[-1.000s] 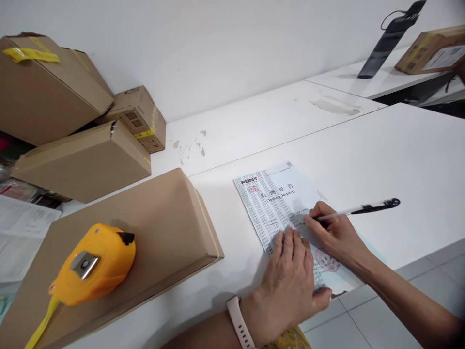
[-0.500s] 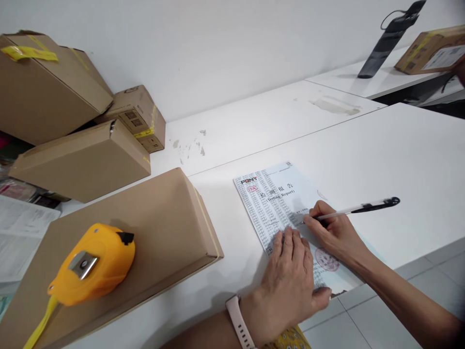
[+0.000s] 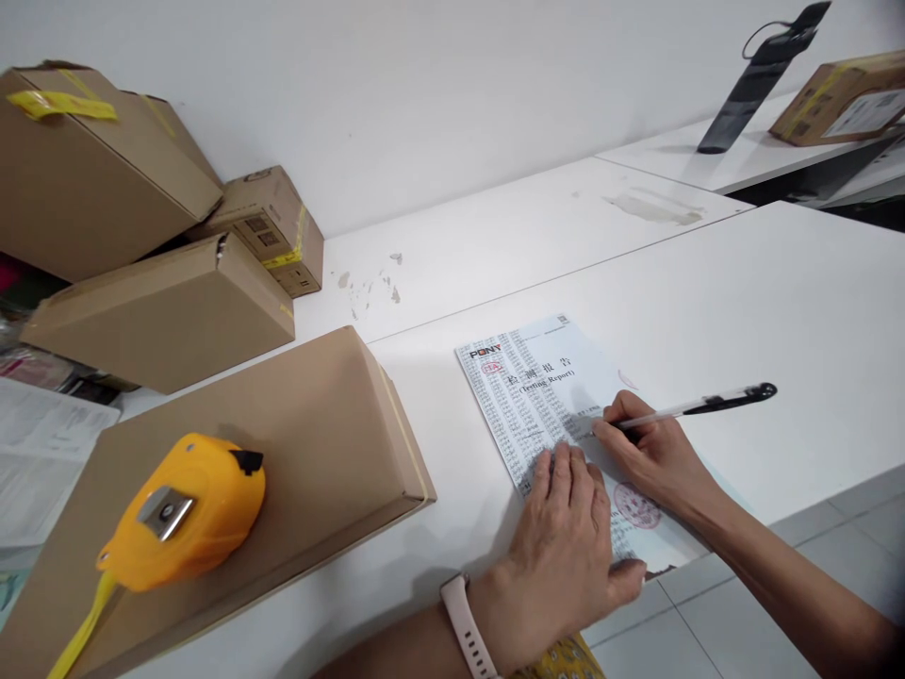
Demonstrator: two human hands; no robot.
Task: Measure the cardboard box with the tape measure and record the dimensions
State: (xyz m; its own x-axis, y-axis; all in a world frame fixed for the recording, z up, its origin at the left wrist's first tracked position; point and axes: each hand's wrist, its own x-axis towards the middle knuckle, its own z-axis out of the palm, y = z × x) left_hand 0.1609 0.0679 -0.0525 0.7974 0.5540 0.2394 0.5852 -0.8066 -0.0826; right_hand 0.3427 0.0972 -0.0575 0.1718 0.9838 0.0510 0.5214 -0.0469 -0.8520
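Observation:
A printed report headed "PONY" and "Testing Report", with red stamps, lies on the white table near its front edge. My left hand rests flat on the report's lower part, fingers stretched out, a pale band on its wrist. My right hand holds a clear pen with black ends in a writing grip over the middle of the page. The pen's tip is hidden by the fingers, so I cannot tell whether it touches the paper.
Left of the report lies a cardboard box with a yellow tape measure on top. More cardboard boxes are stacked behind it. A dark bottle and a taped carton stand at the back right, on a white table.
Both hands, the pen and the report stay almost in place; the whole view has shifted very slightly. A dark shape at the far right edge is gone.

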